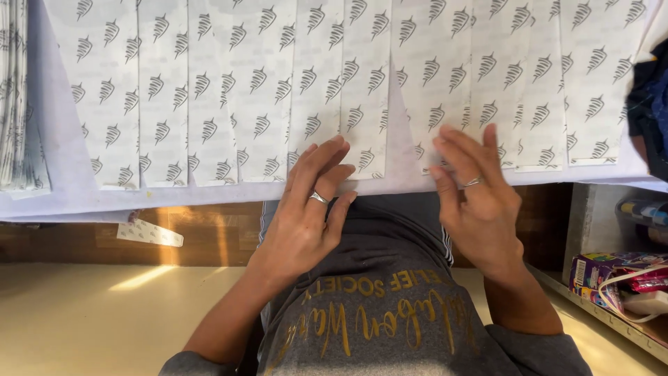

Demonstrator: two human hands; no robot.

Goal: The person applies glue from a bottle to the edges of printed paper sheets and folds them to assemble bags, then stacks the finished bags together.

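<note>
Grey sweatshirt cloth (376, 313) with gold lettering sits closest under my chin, and just past it my two hands rest at the near edge of the work. Under my fingertips lie the white paper strips (348, 90), each printed with rows of small dark leaf-like marks, laid side by side and overlapping a little on a pale backing sheet (62, 153) that hangs over the table edge toward me. My left hand (309, 209) is spread, ring on one finger, its fingertips lying flat on the bottom end of the strip just ahead of it. My right hand (476, 191) has its fingers held together and slightly bent, tips on the lower end of the strip ahead of it; whether the thumb is nipping the paper edge I cannot tell from here. I judge these strips to be very light, thin and floppy, probably slick on the printed face, easy to crease or tear, so the loose bottom corner nearest my fingers is the sensible place to lift one. Left of my left hand one strip (149, 233) lies apart below the table edge, and farther left is a stack of more sheets (21, 104). Right of my right hand stands a shelf (612, 320) with a colourful box (598, 275).
</note>
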